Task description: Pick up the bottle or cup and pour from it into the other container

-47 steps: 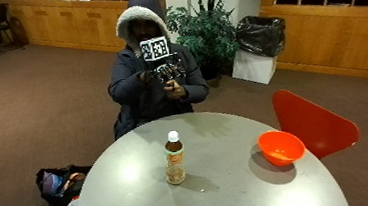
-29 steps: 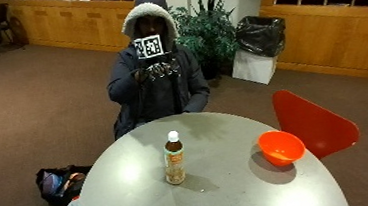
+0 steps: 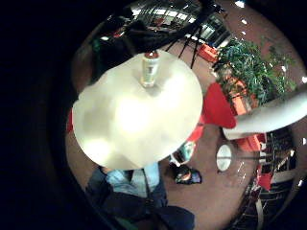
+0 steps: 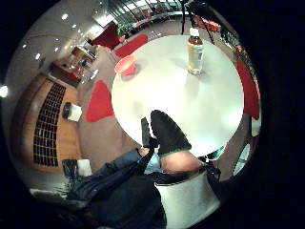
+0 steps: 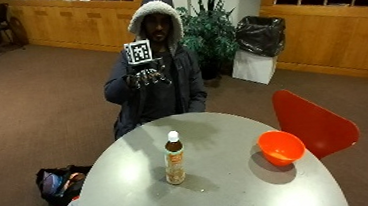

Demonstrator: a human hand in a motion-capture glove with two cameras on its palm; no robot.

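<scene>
In the middle of the round desk the bottle stands straight up, the orange bowl off to its side, and the gloved right hand hangs high above the far edge, fingers loosely curled, holding nothing.

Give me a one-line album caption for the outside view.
Gloved right hand raised above the table; capped bottle and orange bowl wait untouched.

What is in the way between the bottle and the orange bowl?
Nothing visible. The bottle stands upright near the middle of the table, the orange bowl sits apart near the edge, and only bare tabletop lies between them.
</scene>
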